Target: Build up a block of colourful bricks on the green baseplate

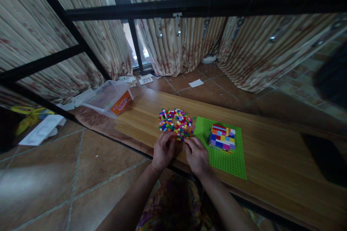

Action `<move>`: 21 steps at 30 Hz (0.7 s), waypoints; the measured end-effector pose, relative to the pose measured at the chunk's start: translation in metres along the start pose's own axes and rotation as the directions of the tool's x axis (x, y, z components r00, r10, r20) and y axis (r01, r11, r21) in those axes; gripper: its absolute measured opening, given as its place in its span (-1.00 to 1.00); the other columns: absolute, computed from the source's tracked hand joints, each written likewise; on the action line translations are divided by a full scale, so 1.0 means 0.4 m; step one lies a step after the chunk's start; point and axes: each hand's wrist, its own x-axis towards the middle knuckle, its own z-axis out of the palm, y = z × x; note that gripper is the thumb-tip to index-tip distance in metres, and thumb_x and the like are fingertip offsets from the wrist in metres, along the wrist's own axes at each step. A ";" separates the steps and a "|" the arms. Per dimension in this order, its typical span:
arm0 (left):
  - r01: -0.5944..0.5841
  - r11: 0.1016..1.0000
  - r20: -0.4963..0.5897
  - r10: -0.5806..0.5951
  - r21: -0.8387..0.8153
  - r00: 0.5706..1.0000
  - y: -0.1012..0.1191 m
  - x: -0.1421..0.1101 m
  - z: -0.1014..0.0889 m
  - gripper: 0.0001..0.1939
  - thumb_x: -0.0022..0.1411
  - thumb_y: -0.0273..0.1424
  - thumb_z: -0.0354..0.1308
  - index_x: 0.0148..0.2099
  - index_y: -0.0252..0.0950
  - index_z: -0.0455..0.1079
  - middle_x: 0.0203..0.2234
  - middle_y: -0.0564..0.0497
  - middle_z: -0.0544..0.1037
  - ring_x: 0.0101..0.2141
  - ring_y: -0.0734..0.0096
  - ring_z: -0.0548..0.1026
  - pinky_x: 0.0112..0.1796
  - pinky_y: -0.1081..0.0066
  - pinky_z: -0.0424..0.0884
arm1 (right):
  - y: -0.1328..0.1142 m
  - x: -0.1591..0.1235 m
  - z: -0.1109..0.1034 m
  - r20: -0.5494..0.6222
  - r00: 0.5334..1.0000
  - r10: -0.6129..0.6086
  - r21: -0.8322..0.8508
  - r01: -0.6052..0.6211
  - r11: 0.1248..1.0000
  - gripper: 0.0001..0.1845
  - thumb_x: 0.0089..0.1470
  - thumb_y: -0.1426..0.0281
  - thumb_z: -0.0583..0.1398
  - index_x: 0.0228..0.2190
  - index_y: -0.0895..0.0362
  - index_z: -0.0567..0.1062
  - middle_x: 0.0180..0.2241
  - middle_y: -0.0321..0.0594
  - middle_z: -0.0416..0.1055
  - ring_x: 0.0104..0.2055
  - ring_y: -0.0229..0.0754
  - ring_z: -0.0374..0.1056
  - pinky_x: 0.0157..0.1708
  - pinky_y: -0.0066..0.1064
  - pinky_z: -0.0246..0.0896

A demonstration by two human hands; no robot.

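Observation:
A loose pile of small colourful toy bricks [180, 118] lies on the wooden board in front of me. At its near left edge is my left hand [164, 149], fingers curled together at the tips. My right hand [197, 154] is at the pile's near right edge, its thumb and fingers pinched together. Anything between the fingers of either hand is too small to make out. Just right of my right hand lies a green studded baseplate [227, 166]. On it stands a blocky structure of stacked bricks [222, 138] in many colours.
A clear plastic box [104, 97] with an orange label sits at the board's left end. A dark flat object [322, 155] lies on the wooden board [273, 158] at the right. Black metal bars [189, 7] cross in front of striped curtains [184, 47]. Papers lie on the tiled floor.

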 end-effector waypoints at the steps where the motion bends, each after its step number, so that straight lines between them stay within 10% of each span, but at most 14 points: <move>1: 0.018 1.000 -0.037 -0.018 -0.002 0.999 -0.005 0.004 -0.010 -0.78 0.27 -0.42 0.03 -0.05 -0.23 0.37 -0.16 -0.06 0.50 -0.13 0.39 0.49 -0.10 0.38 0.45 | 0.003 -0.004 0.001 -0.016 1.000 -0.007 0.005 0.007 1.000 -0.75 0.23 0.45 0.04 -0.19 0.09 0.50 -0.24 -0.15 0.43 -0.18 -0.15 0.38 -0.13 -0.32 0.30; 7: 0.251 0.951 -0.153 -0.225 0.179 0.962 -0.068 0.088 -0.075 -0.77 0.20 -0.45 0.08 -0.09 -0.27 0.41 -0.22 -0.05 0.48 -0.40 0.48 0.48 -0.33 0.46 0.44 | 0.011 -0.014 0.011 -0.062 0.997 -0.053 0.014 0.054 0.998 -0.72 0.22 0.46 0.03 -0.19 0.07 0.52 -0.23 -0.15 0.44 -0.16 -0.16 0.39 -0.12 -0.32 0.32; 21: 0.245 0.872 0.091 -0.311 0.425 0.946 -0.101 0.176 -0.072 -0.84 0.15 -0.36 0.15 -0.20 -0.23 0.47 -0.20 -0.06 0.47 -0.26 0.34 0.48 -0.22 0.37 0.40 | 0.014 -0.012 0.015 -0.052 0.998 -0.034 0.000 0.034 0.999 -0.72 0.21 0.47 0.03 -0.22 0.08 0.53 -0.24 -0.14 0.46 -0.17 -0.16 0.40 -0.12 -0.32 0.32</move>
